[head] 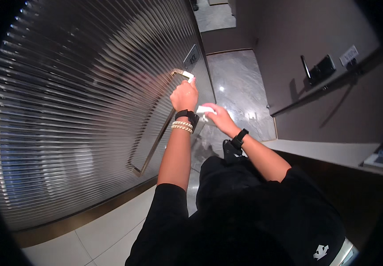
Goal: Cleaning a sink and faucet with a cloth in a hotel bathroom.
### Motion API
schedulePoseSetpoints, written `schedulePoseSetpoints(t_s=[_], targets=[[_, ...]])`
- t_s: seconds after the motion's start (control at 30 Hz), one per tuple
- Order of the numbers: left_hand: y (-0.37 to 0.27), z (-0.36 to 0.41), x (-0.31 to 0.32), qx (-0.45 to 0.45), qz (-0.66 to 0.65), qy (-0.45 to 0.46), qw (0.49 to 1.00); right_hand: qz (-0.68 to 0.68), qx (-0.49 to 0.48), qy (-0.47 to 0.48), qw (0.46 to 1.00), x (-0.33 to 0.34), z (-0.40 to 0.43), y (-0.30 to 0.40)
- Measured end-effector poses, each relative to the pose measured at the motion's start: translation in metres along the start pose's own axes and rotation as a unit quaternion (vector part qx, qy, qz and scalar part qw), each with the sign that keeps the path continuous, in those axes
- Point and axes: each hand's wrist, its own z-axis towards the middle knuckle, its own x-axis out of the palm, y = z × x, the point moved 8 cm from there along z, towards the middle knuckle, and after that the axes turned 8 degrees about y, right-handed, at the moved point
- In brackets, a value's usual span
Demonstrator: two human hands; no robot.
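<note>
My left hand (184, 95) is closed around the upper part of a long metal door handle (158, 141). This handle stands out from a ribbed glass door (88, 109) on my left. At the handle's top corner, just past my thumb, a white patch (188, 75) shows; I cannot tell whether it is a wipe or part of the handle. Lower and to the right, my right hand (223, 119) pinches a folded white cloth or tissue (206, 109) between thumb and fingers. That cloth is near my left wrist, and its lower end is blurred.
A sign plate (191, 58) with writing is on the door near its edge. Grey marble-look floor (236, 83) stretches ahead. Along the dark right wall (331, 116) are a black wall-mounted device (322, 69) and a small labelled plate (349, 56). A pale ledge (327, 153) runs below.
</note>
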Motion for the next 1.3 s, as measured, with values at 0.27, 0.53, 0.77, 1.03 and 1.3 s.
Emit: schedulePoseSetpoints(t_s=[0.27, 0.53, 0.77, 1.03, 1.3], targets=[[0.011, 0.064, 0.02, -0.085, 0.018, 0.023, 0.996, 0.343, -0.155, -0.012, 0.927, -0.08, 0.095, 0.114], [0.018, 0.079, 0.034, -0.092, 0.033, -0.014, 0.995, -0.151, -0.458, -0.07, 0.873, -0.132, 0.124, 0.203], [0.042, 0.074, 0.028, -0.073, 0.071, -0.168, 0.981, -0.144, -0.688, 0.007, 0.711, -0.108, 0.189, 0.23], [0.079, 0.098, 0.045, -0.27, -0.024, 0.051, 0.961, -0.257, -0.616, 0.107, 0.737, -0.034, 0.367, 0.175], [0.094, 0.088, 0.054, -0.371, 0.069, -0.039, 0.925, -0.186, -0.687, 0.109, 0.694, -0.035, 0.509, 0.168]])
